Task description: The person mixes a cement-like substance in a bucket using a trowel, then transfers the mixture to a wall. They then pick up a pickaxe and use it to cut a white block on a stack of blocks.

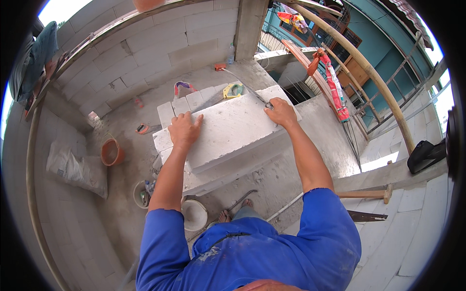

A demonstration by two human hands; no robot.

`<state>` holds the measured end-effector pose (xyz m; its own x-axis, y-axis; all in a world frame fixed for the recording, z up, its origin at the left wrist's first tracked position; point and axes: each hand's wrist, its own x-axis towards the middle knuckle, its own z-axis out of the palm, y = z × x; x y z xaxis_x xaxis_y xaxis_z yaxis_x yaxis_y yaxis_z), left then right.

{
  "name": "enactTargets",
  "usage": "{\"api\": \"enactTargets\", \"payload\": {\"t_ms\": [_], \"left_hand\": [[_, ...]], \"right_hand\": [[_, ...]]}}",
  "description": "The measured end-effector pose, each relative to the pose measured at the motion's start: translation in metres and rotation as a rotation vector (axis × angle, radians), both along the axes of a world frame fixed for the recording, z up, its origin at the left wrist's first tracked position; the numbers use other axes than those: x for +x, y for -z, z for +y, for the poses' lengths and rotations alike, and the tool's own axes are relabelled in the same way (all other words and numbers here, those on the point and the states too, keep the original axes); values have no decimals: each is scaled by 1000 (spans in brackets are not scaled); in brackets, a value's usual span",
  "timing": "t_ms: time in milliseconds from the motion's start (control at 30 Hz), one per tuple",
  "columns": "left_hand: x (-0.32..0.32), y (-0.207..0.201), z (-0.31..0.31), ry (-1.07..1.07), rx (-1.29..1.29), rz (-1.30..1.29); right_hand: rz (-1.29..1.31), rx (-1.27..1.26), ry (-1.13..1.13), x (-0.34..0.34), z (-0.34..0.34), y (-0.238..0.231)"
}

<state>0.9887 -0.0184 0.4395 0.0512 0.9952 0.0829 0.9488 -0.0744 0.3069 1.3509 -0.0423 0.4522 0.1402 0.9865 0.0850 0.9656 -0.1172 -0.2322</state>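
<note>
Marking looks barely begun: the left hand [184, 128] lies flat, fingers spread, on the white block [228, 131] topping the stack, while the right hand [280, 112] pinches a small pencil-like tool [268, 104] at the block's far edge, with no line visible yet.

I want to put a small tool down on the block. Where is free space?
The white block is bare between the left hand and the right hand. The far edge is crowded: a metal ruler and a yellow tool lie there.
</note>
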Motion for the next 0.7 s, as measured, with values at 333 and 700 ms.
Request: {"api": "enactTargets", "payload": {"t_ms": [333,700], "left_hand": [[0,-2,1,-11,-29,-5],[1,2,1,-3,10,-15]], "right_hand": [[12,-23,15,-7,-2,-1],[2,-16,19,-3,0,4]]}}
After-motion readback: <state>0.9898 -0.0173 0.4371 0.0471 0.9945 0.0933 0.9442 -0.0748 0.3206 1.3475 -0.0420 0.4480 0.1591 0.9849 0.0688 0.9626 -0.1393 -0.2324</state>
